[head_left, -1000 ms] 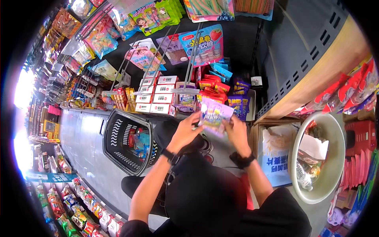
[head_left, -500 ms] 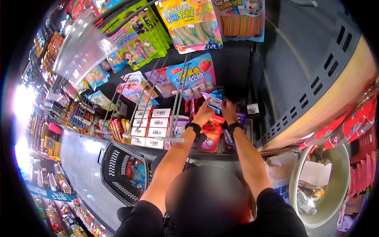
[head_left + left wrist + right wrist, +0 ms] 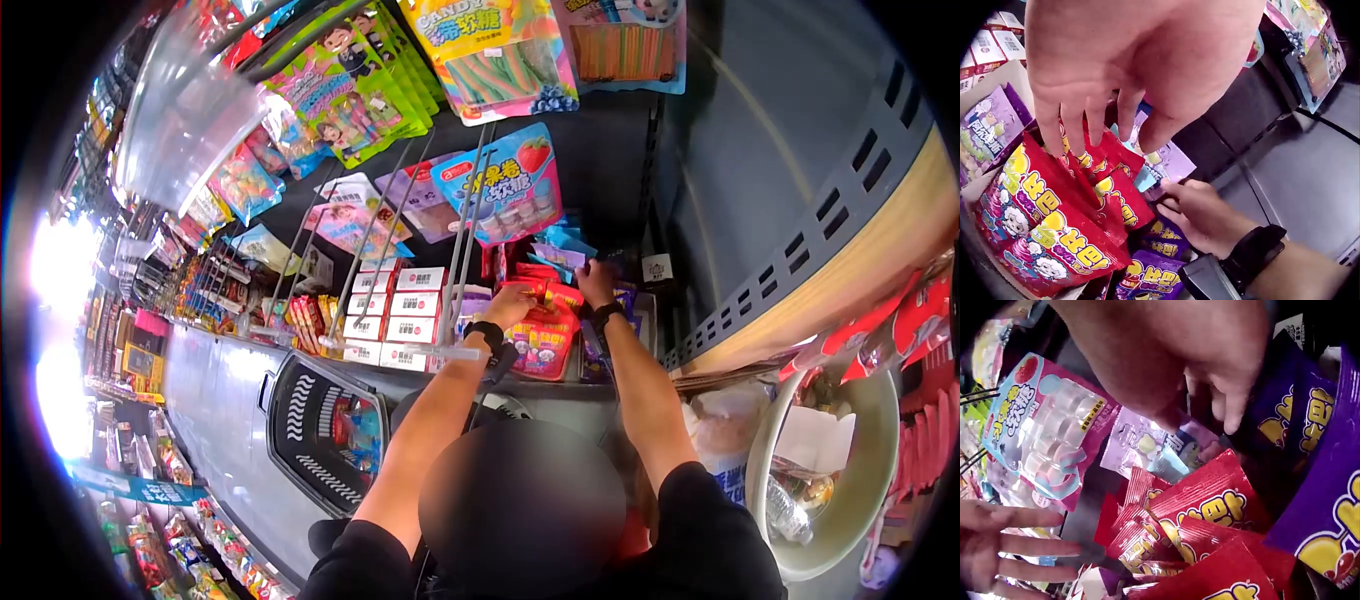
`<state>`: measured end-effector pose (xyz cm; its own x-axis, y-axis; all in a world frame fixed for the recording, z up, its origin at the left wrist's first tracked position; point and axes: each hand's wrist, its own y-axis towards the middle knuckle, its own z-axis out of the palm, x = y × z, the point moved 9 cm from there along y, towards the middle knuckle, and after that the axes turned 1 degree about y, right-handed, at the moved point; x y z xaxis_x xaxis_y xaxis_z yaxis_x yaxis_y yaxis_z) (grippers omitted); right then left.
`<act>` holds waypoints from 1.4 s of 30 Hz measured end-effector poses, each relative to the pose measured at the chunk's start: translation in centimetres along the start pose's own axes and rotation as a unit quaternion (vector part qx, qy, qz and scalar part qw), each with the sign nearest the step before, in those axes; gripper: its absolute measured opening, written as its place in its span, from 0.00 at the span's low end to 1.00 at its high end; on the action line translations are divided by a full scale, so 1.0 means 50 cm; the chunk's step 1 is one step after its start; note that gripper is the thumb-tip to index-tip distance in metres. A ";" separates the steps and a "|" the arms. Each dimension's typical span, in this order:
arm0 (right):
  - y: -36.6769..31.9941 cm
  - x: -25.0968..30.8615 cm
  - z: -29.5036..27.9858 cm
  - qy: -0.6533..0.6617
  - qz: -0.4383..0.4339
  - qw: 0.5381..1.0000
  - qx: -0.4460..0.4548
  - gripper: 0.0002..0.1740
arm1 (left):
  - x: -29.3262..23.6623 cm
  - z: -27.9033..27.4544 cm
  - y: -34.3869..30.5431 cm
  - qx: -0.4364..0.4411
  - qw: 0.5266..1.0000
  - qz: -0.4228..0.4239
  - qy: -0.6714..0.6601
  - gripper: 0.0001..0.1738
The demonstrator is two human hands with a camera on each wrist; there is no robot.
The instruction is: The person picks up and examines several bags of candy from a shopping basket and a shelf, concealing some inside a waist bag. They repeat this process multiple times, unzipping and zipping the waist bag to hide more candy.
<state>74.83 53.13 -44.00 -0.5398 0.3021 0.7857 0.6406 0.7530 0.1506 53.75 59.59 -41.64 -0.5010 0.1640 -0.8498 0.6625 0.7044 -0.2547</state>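
Note:
My left hand (image 3: 512, 306) hovers over red packets (image 3: 545, 345), its fingers extended and apart in the right wrist view (image 3: 1013, 547); it holds nothing. A light purple packet (image 3: 1169, 164) lies tilted behind the red packets (image 3: 1063, 234), against a light blue one. At its edge, my right hand (image 3: 1200, 212) touches it with a fingertip, the fingers loosely bent. Seen from the right wrist, the right hand (image 3: 1172, 356) is above the purple packet (image 3: 1138, 440), part of which it hides. Dark purple packets (image 3: 1150, 272) are beside the red ones.
White boxes (image 3: 405, 305) are stacked left of the packets. Metal hooks and hanging candy bags (image 3: 500, 185) jut out above. A black basket (image 3: 315, 420) stands on the floor at left, a pale bin (image 3: 870, 490) at right. The slotted shelf side (image 3: 790, 290) borders the right.
Both hands have gone from near the body up to the shelf with the light purple packet. My left hand has since let go of it and moved left; my right hand remains beside it.

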 end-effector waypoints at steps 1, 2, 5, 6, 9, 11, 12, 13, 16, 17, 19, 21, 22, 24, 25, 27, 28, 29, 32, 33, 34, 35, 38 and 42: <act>-0.012 0.005 -0.007 0.015 -0.011 1.000 -0.021 0.20 | -0.008 -0.005 -0.023 0.015 1.000 0.004 0.001 0.20; -0.014 -0.003 -0.006 0.031 -0.023 0.998 -0.043 0.21 | -0.034 -0.015 -0.051 0.029 1.000 0.011 0.002 0.19; -0.067 0.028 -0.049 0.099 -0.036 0.991 -0.084 0.20 | -0.074 -0.028 -0.151 0.087 0.996 0.016 -0.023 0.17; -0.100 0.057 -0.076 0.132 -0.051 0.985 -0.100 0.19 | -0.086 -0.038 -0.198 0.114 0.993 -0.009 0.002 0.17; -0.221 0.135 -0.082 0.267 -0.057 0.962 0.000 0.13 | -0.064 -0.073 -0.343 0.077 0.995 0.030 0.053 0.16; -0.325 0.225 -0.108 0.274 -0.075 0.952 0.114 0.12 | -0.215 -0.122 -0.527 -0.017 0.995 0.057 0.084 0.14; -0.383 0.249 -0.101 0.277 -0.089 0.942 0.168 0.12 | -0.230 -0.135 -0.601 -0.056 0.992 0.038 0.109 0.13; -0.445 0.277 -0.094 0.295 -0.093 0.919 0.246 0.12 | -0.242 -0.139 -0.674 -0.085 0.992 0.027 0.091 0.11; -0.605 0.369 -0.128 0.231 -0.160 0.880 0.383 0.10 | -0.202 -0.120 -0.864 -0.115 0.989 -0.006 0.092 0.09; -0.648 0.374 -0.135 0.197 -0.151 0.879 0.406 0.10 | -0.185 -0.109 -0.917 -0.113 0.988 -0.027 0.097 0.09; -0.730 0.378 -0.154 0.125 -0.131 0.867 0.464 0.12 | -0.134 -0.067 -1.013 -0.123 0.989 -0.037 0.079 0.09; -0.815 0.364 -0.138 0.130 -0.143 0.828 0.526 0.10 | -0.104 -0.042 -1.069 -0.143 0.988 -0.048 0.013 0.10; -0.853 0.355 -0.126 0.145 -0.151 0.807 0.552 0.09 | -0.073 -0.023 -1.088 -0.144 0.988 -0.046 0.020 0.13; -0.882 0.393 -0.143 0.058 -0.136 0.826 0.543 0.09 | -0.075 -0.009 -1.108 -0.139 0.989 -0.047 0.013 0.13; -0.887 0.406 -0.141 0.052 -0.154 0.833 0.529 0.10 | -0.070 -0.008 -1.113 -0.155 0.987 -0.042 0.014 0.14; -0.889 0.399 -0.113 0.029 -0.188 0.823 0.535 0.10 | -0.055 -0.006 -1.127 -0.187 0.982 -0.039 0.015 0.15; -0.887 0.407 -0.107 0.019 -0.205 0.817 0.538 0.10 | -0.058 -0.005 -1.133 -0.193 0.980 -0.044 0.016 0.15; -0.887 0.413 -0.101 0.003 -0.225 0.799 0.557 0.11 | -0.068 -0.008 -1.137 -0.199 0.979 -0.049 0.018 0.16; -0.894 0.424 -0.085 -0.086 -0.273 0.767 0.575 0.13 | -0.063 0.001 -1.142 -0.203 0.977 -0.062 0.020 0.16; -0.898 0.430 -0.084 -0.109 -0.287 0.760 0.573 0.16 | -0.063 0.001 -1.141 -0.203 0.977 -0.062 0.017 0.16; -0.900 0.435 -0.086 -0.120 -0.296 0.758 0.569 0.16 | -0.062 0.002 -1.142 -0.203 0.977 -0.062 0.013 0.17; -0.901 0.440 -0.086 -0.132 -0.305 0.756 0.564 0.16 | -0.059 0.001 -1.141 -0.199 0.978 -0.068 0.012 0.17; -0.898 0.450 -0.080 -0.165 -0.301 0.748 0.568 0.17 | -0.055 -0.003 -1.131 -0.193 0.978 -0.074 0.010 0.17; -0.903 0.456 -0.074 -0.195 -0.304 0.728 0.583 0.18 | -0.048 0.001 -1.123 -0.199 0.976 -0.065 0.056 0.17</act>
<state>35.63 23.87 -30.66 -0.7893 -0.3225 0.5225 -0.5577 0.7324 -0.3906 17.76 19.63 -25.33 -0.6394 0.1144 -0.7603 0.3311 0.9335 -0.1379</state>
